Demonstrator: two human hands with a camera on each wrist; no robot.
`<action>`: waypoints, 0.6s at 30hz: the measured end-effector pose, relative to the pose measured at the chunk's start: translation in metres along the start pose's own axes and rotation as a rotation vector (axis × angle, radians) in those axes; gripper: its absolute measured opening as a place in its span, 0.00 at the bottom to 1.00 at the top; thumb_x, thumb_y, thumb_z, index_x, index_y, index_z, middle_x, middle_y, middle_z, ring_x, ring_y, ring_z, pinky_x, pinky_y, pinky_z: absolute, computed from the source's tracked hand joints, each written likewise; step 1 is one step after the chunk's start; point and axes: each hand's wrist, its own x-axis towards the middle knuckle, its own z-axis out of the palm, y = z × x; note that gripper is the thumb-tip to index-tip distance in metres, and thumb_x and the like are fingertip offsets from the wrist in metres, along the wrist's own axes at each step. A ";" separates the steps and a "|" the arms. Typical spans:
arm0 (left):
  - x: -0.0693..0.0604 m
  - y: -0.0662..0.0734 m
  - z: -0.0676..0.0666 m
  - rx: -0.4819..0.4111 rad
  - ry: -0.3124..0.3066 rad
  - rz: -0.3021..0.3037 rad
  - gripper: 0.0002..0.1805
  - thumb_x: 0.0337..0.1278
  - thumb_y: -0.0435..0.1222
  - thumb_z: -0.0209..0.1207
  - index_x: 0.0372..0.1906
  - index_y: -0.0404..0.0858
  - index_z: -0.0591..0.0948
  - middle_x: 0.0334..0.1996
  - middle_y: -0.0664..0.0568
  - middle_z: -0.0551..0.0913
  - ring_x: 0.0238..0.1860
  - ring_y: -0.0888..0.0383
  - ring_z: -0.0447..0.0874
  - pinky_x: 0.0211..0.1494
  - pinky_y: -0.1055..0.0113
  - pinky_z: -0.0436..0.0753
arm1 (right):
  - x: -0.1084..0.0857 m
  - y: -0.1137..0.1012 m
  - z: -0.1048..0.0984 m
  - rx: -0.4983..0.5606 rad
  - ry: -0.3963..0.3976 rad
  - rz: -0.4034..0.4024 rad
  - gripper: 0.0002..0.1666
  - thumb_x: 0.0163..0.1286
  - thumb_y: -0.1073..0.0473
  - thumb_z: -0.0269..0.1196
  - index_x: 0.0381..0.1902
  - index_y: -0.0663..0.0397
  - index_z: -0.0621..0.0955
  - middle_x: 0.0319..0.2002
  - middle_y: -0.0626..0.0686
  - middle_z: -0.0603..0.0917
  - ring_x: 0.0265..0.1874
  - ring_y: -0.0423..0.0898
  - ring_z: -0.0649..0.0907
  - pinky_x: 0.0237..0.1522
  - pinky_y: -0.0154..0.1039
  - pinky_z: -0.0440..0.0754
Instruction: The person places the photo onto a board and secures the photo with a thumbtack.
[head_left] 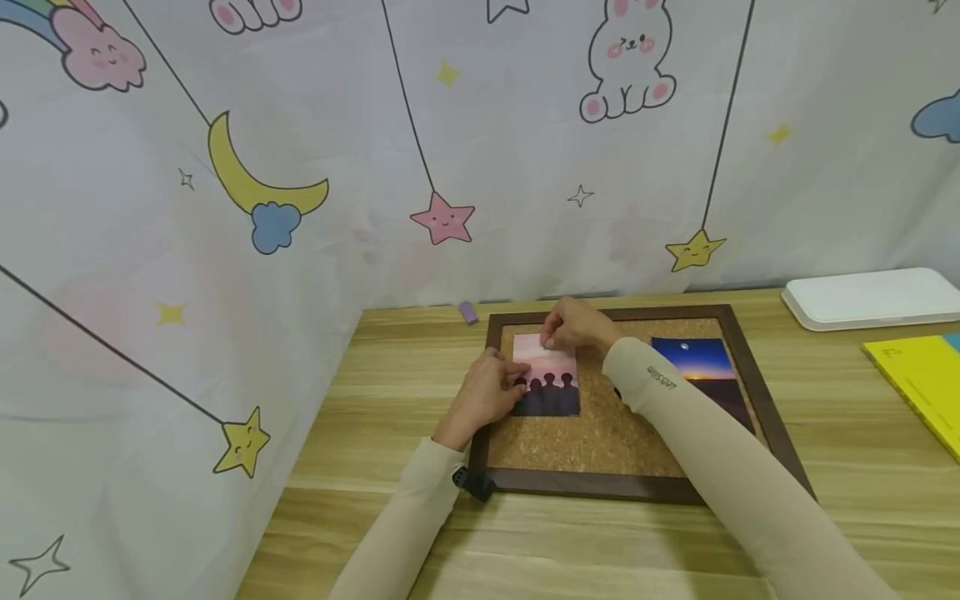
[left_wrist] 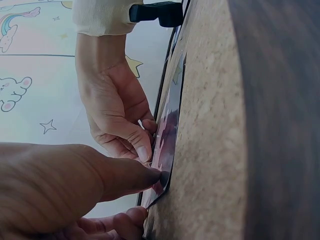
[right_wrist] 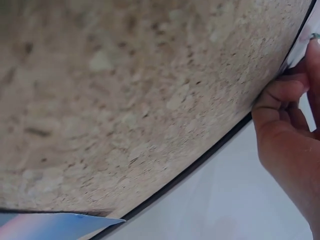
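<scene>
A photo (head_left: 553,363) with a pink sky and dark silhouettes lies on the left part of a framed corkboard (head_left: 555,446). My left hand (head_left: 489,390) rests at its left edge, its thumb (left_wrist: 135,176) laid nearly straight on the print. At the photo's top edge my right hand (head_left: 576,323) pinches a small pushpin (right_wrist: 315,36), mostly hidden by the fingertips. A second photo (head_left: 693,360), a blue dusk sky, is on the right side of the board, with a pushpin (head_left: 684,346) at its top; my right sleeve covers part of it.
A small purple block (head_left: 468,312) lies behind the board's upper left corner. To the right are a white case (head_left: 873,298) and a yellow book (head_left: 918,379) on the wooden table (head_left: 360,500). A patterned curtain (head_left: 517,167) hangs behind and to the left.
</scene>
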 end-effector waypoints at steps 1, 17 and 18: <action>0.000 0.000 0.000 -0.001 -0.001 -0.001 0.19 0.64 0.30 0.70 0.59 0.33 0.89 0.45 0.40 0.84 0.44 0.53 0.73 0.44 0.65 0.68 | 0.000 0.000 0.000 -0.004 0.002 0.002 0.05 0.69 0.67 0.69 0.35 0.56 0.92 0.34 0.49 0.88 0.32 0.45 0.76 0.36 0.37 0.75; 0.000 0.001 0.000 -0.018 -0.006 -0.021 0.19 0.65 0.29 0.69 0.60 0.33 0.89 0.48 0.40 0.84 0.45 0.52 0.74 0.45 0.64 0.69 | -0.002 0.000 -0.003 -0.013 0.002 -0.004 0.05 0.69 0.62 0.69 0.35 0.55 0.91 0.35 0.50 0.88 0.32 0.44 0.77 0.38 0.38 0.76; 0.000 0.001 0.000 -0.019 -0.006 -0.022 0.19 0.65 0.29 0.69 0.60 0.33 0.89 0.48 0.40 0.84 0.46 0.52 0.75 0.45 0.64 0.69 | -0.002 0.000 -0.003 -0.007 0.002 0.002 0.05 0.69 0.62 0.68 0.36 0.55 0.91 0.36 0.50 0.88 0.33 0.45 0.78 0.38 0.38 0.76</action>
